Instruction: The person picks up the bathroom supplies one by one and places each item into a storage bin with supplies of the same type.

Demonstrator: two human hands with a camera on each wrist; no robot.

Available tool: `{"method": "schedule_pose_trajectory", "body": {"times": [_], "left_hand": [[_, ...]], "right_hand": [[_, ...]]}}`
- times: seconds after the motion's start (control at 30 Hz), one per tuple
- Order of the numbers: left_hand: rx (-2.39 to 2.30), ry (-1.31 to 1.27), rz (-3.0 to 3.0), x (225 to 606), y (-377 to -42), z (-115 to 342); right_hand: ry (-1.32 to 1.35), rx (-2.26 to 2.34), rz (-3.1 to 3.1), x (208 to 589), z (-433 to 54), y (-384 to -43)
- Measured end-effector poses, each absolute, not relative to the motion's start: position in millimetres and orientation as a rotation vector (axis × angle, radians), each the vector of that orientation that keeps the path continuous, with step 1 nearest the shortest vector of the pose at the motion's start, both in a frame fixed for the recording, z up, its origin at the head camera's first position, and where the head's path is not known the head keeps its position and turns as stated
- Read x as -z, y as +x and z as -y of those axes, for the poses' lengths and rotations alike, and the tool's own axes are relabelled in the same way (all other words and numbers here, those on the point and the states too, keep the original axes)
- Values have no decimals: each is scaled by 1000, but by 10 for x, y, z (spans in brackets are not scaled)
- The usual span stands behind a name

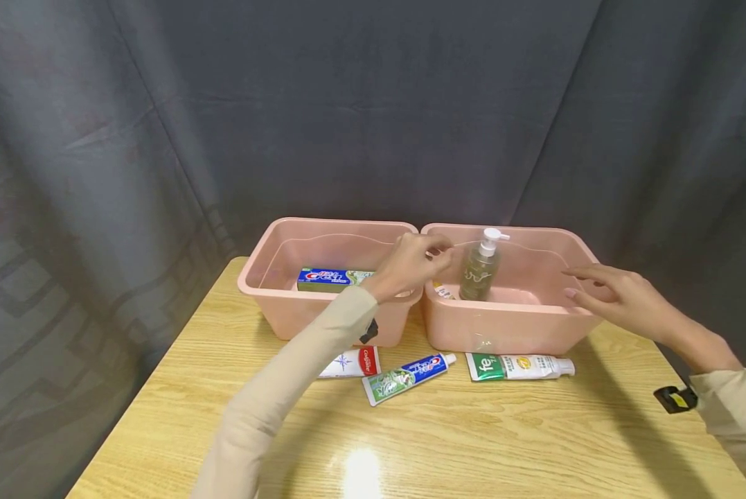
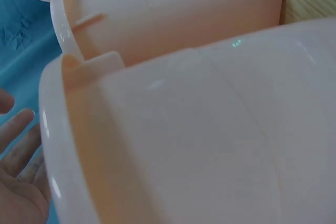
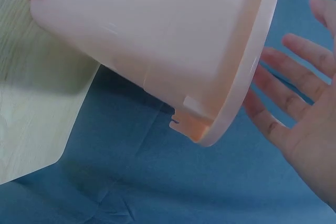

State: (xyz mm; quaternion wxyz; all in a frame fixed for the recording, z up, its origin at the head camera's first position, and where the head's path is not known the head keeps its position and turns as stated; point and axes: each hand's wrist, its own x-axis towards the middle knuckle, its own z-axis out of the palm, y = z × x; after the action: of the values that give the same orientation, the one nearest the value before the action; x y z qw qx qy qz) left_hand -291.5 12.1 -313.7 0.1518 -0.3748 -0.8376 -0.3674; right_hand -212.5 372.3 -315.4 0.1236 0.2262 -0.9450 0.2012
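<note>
Two pink plastic bins stand side by side: the left bin [image 1: 298, 315] and the right bin [image 1: 510, 333]. Over the rims where they meet hovers my left hand [image 1: 413, 262], fingers loosely bent and holding nothing; the left wrist view shows the hand [image 2: 21, 169] beyond a bin's rim. At the right bin's right end is my right hand [image 1: 628, 305], thumb and fingers spread. In the right wrist view its fingers [image 3: 294, 72] are close to the rim; contact is unclear. A pump bottle [image 1: 480, 274] stands in the right bin, and a blue-green toothpaste box [image 1: 325, 278] lies in the left.
Before the bins lie a red-white Colgate toothpaste tube [image 1: 366, 361], partly behind the left sleeve, a blue-green toothpaste tube [image 1: 406, 378] and a green-white tube [image 1: 522, 366]. A partly hidden printed item [image 1: 442, 290] is beside the bottle. A dark curtain [image 1: 360, 111] hangs behind the wooden table [image 1: 472, 443].
</note>
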Motion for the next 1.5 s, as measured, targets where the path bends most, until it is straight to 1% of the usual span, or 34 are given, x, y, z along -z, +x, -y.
{"method": "schedule_pose_trajectory", "body": {"times": [0.4, 0.7, 1.13, 1.5], "left_hand": [[974, -1054, 2409, 3132, -2894, 61], [940, -992, 2374, 3156, -2883, 292], [985, -952, 2334, 3192, -2884, 560], [946, -972, 2243, 3198, -2907, 762]], "right_hand": [[699, -562, 2686, 3189, -3636, -2118], [708, -565, 2679, 3184, -3563, -2069], [737, -553, 2649, 3159, -3459, -2008], [758, -562, 2649, 3144, -3348, -1939]]}}
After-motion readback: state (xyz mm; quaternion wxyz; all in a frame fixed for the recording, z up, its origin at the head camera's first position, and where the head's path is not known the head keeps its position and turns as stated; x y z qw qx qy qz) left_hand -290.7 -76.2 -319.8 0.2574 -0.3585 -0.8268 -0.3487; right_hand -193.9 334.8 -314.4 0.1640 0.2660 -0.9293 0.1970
